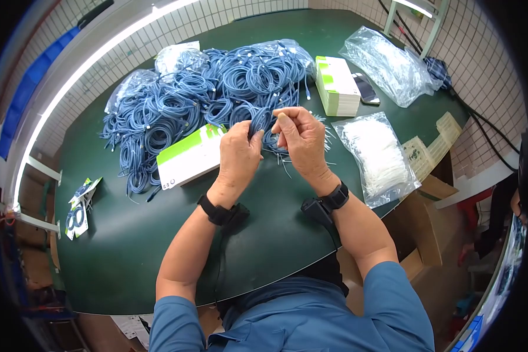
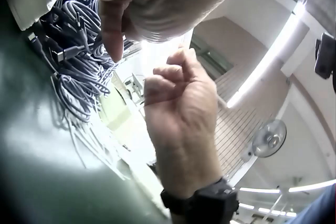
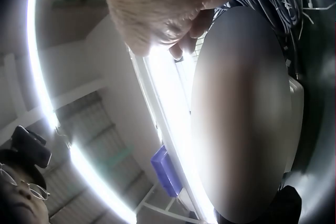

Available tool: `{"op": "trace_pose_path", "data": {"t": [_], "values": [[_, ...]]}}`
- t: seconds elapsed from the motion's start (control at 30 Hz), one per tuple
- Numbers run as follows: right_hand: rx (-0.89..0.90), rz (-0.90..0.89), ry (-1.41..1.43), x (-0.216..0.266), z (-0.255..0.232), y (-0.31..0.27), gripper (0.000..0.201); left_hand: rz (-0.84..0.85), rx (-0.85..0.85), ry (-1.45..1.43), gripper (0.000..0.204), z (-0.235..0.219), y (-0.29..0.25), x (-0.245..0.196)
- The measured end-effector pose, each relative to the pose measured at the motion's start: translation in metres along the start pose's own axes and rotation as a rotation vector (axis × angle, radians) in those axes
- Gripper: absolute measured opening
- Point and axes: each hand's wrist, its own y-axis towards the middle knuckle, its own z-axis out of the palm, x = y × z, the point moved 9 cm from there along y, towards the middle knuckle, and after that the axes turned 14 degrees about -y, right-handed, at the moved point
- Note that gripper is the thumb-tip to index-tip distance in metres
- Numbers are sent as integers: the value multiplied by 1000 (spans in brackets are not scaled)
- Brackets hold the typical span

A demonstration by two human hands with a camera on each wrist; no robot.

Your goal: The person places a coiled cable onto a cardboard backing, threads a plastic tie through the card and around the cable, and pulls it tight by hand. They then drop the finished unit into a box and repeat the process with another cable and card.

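Note:
My left hand [image 1: 238,154] grips a coiled blue cable [image 1: 260,119], its fingers mostly hidden behind the coil in the head view. Close to the right of that coil is my right hand [image 1: 302,138], fingers curled and thumb brought against the index fingertip. In the left wrist view the same right hand [image 2: 181,100] shows folded fingers, and nothing can be made out in the pinch. A heap of coiled blue cables [image 1: 258,73] lies just beyond both hands. Loose white cable ties [image 1: 325,138] spread on the table behind the right hand.
A white and green box [image 1: 190,157] lies left of the hands. A stack of cards [image 1: 338,88], a phone [image 1: 366,89], a plastic bag [image 1: 393,64] and a bag of white ties [image 1: 376,154] occupy the right. Printed cards [image 1: 79,211] lie at far left.

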Motion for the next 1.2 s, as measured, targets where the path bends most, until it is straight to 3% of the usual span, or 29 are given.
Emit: {"op": "trace_pose_path", "data": {"t": [0.1, 0.13, 0.23, 0.37, 0.5, 0.67, 0.9, 1.1, 1.2], "values": [[7, 5, -23, -1, 2, -2, 14, -305, -13, -477, 25, -12, -3, 5], [9, 11, -36, -3, 3, -3, 13, -298, -26, -477, 25, -18, -2, 2], [48, 36, -89, -8, 8, -6, 15, -407, -125, -979, 24, -31, -7, 8], [187, 102, -172, -13, 20, -11, 18, -469, -151, -1186, 25, -52, -23, 9], [371, 240, -111, -12, 45, -27, 24, -573, -24, -1117, 27, -61, -54, 2], [602, 345, 73, 2, 74, -52, 30, -610, -5, -1080, 27, -78, -85, 1], [663, 422, 122, 6, 87, -69, 30, -794, 6, -1280, 28, -75, -110, 13], [710, 435, 51, 2, 89, -72, 31, -821, 41, -1253, 30, -72, -114, 23], [726, 599, 309, -12, 93, -79, 32, -777, 34, -1164, 31, -76, -110, 20]]}}
